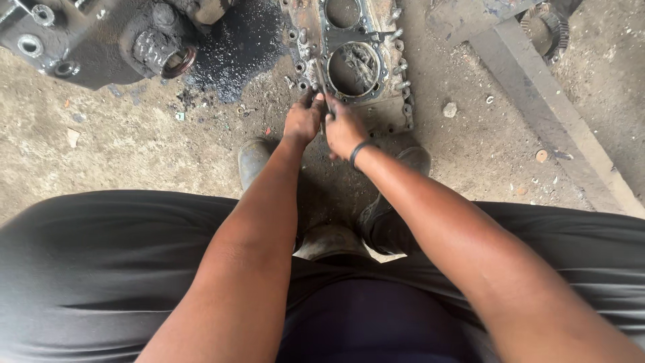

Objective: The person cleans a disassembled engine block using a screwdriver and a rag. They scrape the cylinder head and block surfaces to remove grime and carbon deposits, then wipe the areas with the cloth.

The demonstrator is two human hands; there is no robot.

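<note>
The grimy engine block (356, 64) lies on the dirt floor (134, 148) just ahead of your boots. Your left hand (302, 121) and right hand (344, 129) are both closed around a thin metal tool (321, 84) at its near edge, with a dark oil patch (235, 47) and another casting (101, 40) to the left.

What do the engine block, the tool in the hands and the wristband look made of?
Engine block: cast metal, likely iron, rough, grimy and rust-stained. Tool: thin dull grey metal, probably steel. Wristband: black, smooth, maybe rubber; too small to tell.
</note>
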